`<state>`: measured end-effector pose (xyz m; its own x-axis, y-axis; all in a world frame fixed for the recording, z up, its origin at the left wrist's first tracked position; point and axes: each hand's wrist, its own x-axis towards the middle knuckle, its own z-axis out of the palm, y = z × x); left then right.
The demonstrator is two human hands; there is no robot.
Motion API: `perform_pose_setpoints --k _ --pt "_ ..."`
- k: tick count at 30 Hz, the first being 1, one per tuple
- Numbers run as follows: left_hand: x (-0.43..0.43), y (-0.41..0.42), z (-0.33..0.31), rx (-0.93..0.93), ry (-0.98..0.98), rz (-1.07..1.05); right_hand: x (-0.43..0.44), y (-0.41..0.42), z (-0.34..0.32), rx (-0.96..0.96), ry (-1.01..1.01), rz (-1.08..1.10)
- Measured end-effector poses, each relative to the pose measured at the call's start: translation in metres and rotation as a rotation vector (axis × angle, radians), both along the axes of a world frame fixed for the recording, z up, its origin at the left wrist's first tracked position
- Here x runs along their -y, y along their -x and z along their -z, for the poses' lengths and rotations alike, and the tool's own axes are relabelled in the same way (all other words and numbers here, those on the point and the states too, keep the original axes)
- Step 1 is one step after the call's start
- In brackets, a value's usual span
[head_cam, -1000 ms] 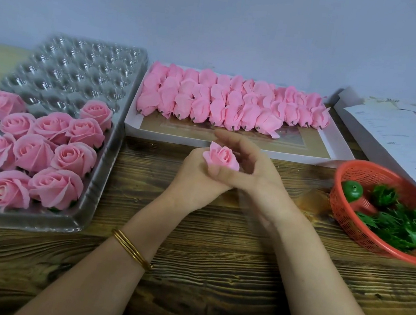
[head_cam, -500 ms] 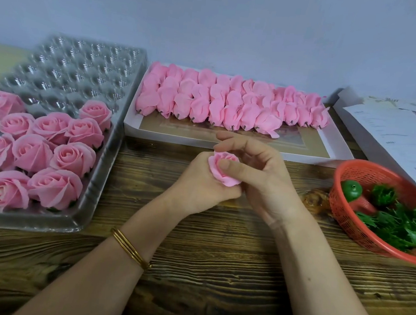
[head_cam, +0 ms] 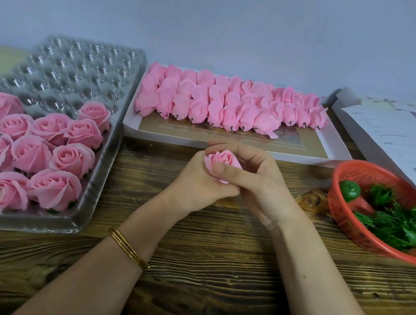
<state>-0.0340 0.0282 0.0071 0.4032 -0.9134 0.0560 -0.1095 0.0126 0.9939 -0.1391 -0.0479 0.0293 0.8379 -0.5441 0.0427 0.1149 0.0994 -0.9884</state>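
Small pink soft-petalled rose bud [head_cam: 223, 164] sat above wooden desk [head_cam: 215, 262], cupped by left hand [head_cam: 199, 182], fingers curled under for support. Right hand [head_cam: 258, 186] pinched outer petal, thumb on front, likely shaping bloom.

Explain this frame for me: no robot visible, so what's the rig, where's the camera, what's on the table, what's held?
There is no machine here: a person works with bare hands, and the one view comes from a wide-angle camera worn on the head, looking down. The left hand and right hand together hold a pink rose over a wooden table, the right thumb pressing its petals. At left, a clear plastic tray holds opened roses. Behind the hands, a white box holds rows of closed pink buds. At right stands an orange basket of green leafy pieces, with printed papers behind it.
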Motion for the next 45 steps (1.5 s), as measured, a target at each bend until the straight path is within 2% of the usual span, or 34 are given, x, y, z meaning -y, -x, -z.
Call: perform_pose_setpoints --k 5,8,12,16,28,35,45 --pt "0.000 0.001 -0.004 -0.073 -0.041 -0.002 0.003 0.002 -0.005 -0.009 -0.089 -0.030" --pt "0.000 0.000 -0.002 -0.073 -0.054 0.014 0.004 0.002 -0.007 0.073 -0.176 -0.003" --pt "0.001 0.000 -0.001 -0.069 -0.060 0.061 0.000 -0.001 -0.007 0.150 -0.152 0.034" --pt "0.001 -0.001 0.000 -0.076 -0.026 0.082 -0.001 -0.002 -0.006 0.127 -0.125 0.025" --pt "-0.001 -0.003 -0.002 -0.097 0.019 0.089 0.001 -0.006 -0.003 0.093 -0.291 0.015" --pt "0.000 -0.006 -0.001 -0.119 0.073 0.012 0.005 -0.007 0.000 0.080 -0.291 0.021" --pt "0.002 -0.014 -0.003 -0.176 0.136 -0.123 0.011 -0.008 0.008 0.037 -0.319 0.194"
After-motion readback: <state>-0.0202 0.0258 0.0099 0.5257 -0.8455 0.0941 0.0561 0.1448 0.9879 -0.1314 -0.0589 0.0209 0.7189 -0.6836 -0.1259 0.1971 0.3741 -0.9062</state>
